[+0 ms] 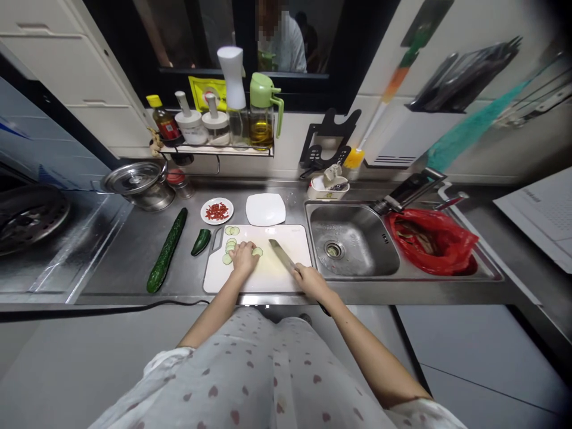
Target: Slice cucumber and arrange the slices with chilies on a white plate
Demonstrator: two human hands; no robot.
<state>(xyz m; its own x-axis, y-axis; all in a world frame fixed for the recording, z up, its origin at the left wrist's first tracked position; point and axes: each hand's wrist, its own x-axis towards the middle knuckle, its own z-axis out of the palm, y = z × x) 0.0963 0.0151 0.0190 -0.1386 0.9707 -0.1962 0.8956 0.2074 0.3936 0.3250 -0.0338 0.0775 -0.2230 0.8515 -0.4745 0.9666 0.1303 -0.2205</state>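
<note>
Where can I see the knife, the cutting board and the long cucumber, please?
Knife [282, 255]: head view, middle of the blade.
Cutting board [270, 278]: head view, bare white surface.
Long cucumber [167, 251]: head view, middle of its green skin.

The cutting board [292, 239] is open at back right — knife [281, 254] blocking leftward.

Wide-angle view under diffuse indoor light. The cutting board [281, 262] appears near white against the grey steel table [120, 250], which carries pale glare at left. The window [187, 36] is dark and reflective, with one pixelated patch. Outer areas stretch and lean; the upper-right corner darkens.
</note>
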